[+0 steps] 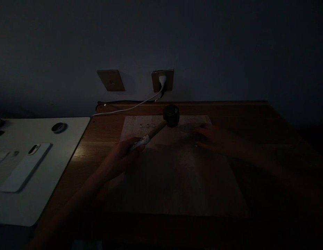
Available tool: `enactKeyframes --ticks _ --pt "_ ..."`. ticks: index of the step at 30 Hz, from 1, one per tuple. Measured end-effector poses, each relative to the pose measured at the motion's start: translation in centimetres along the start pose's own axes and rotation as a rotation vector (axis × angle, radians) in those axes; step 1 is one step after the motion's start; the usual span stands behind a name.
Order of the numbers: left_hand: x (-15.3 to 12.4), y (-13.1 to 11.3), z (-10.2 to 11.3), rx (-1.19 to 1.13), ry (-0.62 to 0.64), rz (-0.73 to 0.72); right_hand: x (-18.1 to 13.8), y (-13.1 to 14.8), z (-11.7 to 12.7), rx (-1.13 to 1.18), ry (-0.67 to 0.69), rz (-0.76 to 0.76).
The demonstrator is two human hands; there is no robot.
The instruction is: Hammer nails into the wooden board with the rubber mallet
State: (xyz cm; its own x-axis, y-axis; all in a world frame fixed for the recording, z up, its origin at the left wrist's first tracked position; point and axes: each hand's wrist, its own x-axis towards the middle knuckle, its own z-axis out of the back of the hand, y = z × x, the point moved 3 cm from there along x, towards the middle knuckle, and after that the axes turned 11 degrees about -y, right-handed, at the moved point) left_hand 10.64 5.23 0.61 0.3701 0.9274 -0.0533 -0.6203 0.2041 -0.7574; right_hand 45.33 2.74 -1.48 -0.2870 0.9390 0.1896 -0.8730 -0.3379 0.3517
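My left hand (125, 154) is closed around the white-wrapped end of a mallet's wooden handle (157, 129). The dark mallet head (171, 115) points up and to the right, over a pale flat board (174, 194). Near the board's right side, my right hand (209, 138) hovers low with its fingers curved and apart. Just by its lower fingertip is a tiny shiny thing (196, 146), too dim to name. Three small nail-like metal pieces (147, 125) stand in a row near the board's far edge, left of the mallet head.
The board lies on a wooden table (85, 152) against a wall. A white cable runs from a plug (162, 80) in the wall socket along the table's back. On the white table (59, 166) at left are a phone (26, 166) and a round dark object (59, 127). Light is dim.
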Motion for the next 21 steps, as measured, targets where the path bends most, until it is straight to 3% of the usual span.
enactKeyframes --ticks 5,11,21 --pt "-0.1 -0.3 0.0 -0.011 -0.001 -0.009 0.5 0.5 0.5 0.03 0.108 0.002" --pt "-0.2 -0.1 0.0 -0.01 0.009 0.004 0.1 0.8 0.7 -0.005 0.07 0.08" --pt "-0.2 0.1 -0.1 -0.01 0.004 -0.012 0.1 3.6 0.5 -0.32 0.069 0.449"
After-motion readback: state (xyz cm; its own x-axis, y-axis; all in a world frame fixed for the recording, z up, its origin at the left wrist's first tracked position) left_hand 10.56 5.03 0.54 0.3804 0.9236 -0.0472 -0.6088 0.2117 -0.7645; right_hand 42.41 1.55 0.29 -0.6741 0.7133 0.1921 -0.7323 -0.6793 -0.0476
